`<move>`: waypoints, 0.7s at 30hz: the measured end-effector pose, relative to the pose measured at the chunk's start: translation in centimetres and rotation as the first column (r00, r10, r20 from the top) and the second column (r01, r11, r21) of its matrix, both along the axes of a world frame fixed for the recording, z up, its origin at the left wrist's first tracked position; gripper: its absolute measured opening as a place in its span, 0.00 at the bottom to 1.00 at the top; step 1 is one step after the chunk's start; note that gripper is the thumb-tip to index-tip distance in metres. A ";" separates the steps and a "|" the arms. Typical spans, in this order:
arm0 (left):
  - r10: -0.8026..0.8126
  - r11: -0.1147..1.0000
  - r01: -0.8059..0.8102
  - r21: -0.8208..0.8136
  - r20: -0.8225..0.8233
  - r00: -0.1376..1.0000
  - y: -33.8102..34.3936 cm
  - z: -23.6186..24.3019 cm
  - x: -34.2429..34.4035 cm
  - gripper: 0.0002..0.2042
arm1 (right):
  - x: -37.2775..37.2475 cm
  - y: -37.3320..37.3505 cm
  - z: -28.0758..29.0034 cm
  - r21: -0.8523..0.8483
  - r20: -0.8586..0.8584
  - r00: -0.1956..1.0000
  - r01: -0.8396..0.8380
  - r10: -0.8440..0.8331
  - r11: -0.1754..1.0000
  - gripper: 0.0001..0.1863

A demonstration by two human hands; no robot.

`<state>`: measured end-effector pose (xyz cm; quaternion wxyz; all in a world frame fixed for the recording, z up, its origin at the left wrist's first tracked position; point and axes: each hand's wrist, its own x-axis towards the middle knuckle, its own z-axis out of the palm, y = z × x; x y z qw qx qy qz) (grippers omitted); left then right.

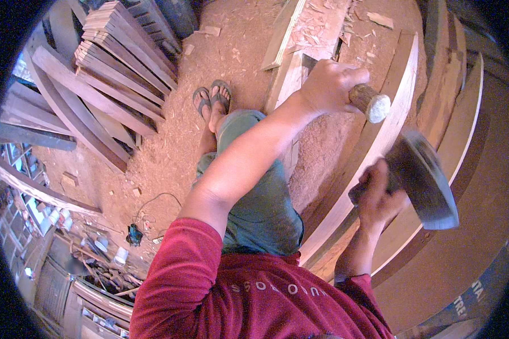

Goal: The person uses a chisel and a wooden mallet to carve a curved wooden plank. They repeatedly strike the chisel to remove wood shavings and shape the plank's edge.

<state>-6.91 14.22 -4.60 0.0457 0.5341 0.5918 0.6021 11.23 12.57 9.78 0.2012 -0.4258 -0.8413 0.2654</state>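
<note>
My left hand (pixel 331 87) is closed around a chisel, whose round wooden handle (pixel 370 101) sticks out to the right with a pale, battered end. Its blade is mostly hidden behind my fingers, over a light wooden beam (pixel 288 82). My right hand (pixel 379 198) grips the short handle of a mallet at the lower right. The broad dark mallet head (pixel 427 178) is raised, a little smeared by motion, and apart from the chisel's end. Long curved planks (pixel 387 116) lie beneath both hands.
Wood chips (pixel 322 28) cover a board at the top. Several stacked planks (pixel 127 51) lean at the upper left, beside long curved pieces (pixel 76 104). A dark corded object (pixel 134 234) lies on the sawdust-covered floor (pixel 147 164). My sandalled feet (pixel 212 99) are left of the beam.
</note>
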 end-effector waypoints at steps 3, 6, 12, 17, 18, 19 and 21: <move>-0.034 0.999 0.034 0.007 0.024 0.999 -0.1 -0.1 -0.2 0.21 | -0.8 0.5 0.4 0.082 0.152 0.983 -0.112 0.099 0.990 0.07; -0.041 0.999 0.041 0.002 0.019 0.999 -0.1 -0.3 -0.2 0.21 | -0.3 -0.7 1.6 -0.129 -0.087 0.977 0.184 -0.196 0.974 0.07; -0.048 0.999 0.048 0.003 -0.006 0.999 -0.1 -0.5 -0.5 0.21 | -0.6 -0.7 0.1 -0.055 -0.282 0.957 0.058 -0.071 0.997 0.09; -0.062 0.998 0.062 -0.010 -0.021 0.998 -0.2 -0.2 -0.5 0.20 | -0.3 0.0 0.1 0.084 -0.016 1.000 -0.014 0.016 0.996 0.05; -0.066 0.998 0.066 -0.010 -0.020 0.998 -0.2 -0.3 -0.4 0.20 | 0.0 -0.6 0.6 0.030 -0.132 0.988 0.081 -0.076 0.996 0.05; -0.075 0.997 0.075 -0.016 -0.024 0.997 -0.2 -0.5 -0.4 0.20 | 0.2 -0.9 1.0 -0.053 -0.251 0.956 0.145 -0.153 0.988 0.05; -0.077 0.997 0.077 -0.009 -0.010 0.997 -0.1 -0.8 -0.3 0.20 | 0.2 -1.3 1.8 -0.356 -0.660 0.717 -0.035 -0.225 0.934 0.07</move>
